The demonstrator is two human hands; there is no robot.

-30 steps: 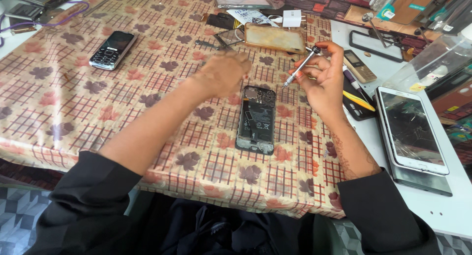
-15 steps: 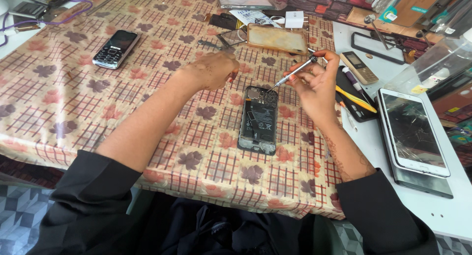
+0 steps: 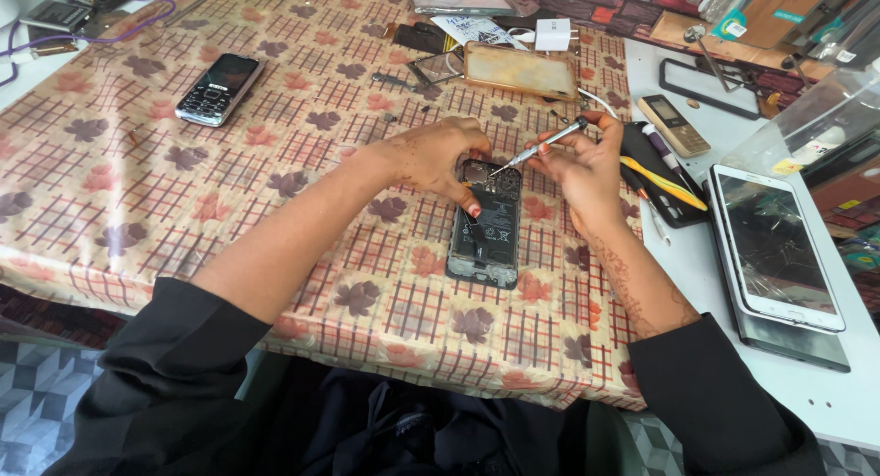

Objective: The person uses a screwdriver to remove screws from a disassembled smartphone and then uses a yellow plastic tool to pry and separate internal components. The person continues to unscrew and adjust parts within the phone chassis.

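The left hand (image 3: 438,157) curls over the top end of an opened smartphone (image 3: 486,224), fingers pressing on its edge, the phone lying flat on the worktop (image 3: 183,192) just below both hands. The right hand (image 3: 582,164) pinches a slim screwdriver (image 3: 539,147), its tip touching the phone's upper part between the hands.

Bright, even daylight; soft short shadows under both forearms on the patterned tablecloth (image 3: 137,192). Pale glare on the cracked tablet screen (image 3: 775,242) and white tabletop (image 3: 825,403). Focus sharp centrally; wide-angle stretch toward corners, dark sleeves lose detail.
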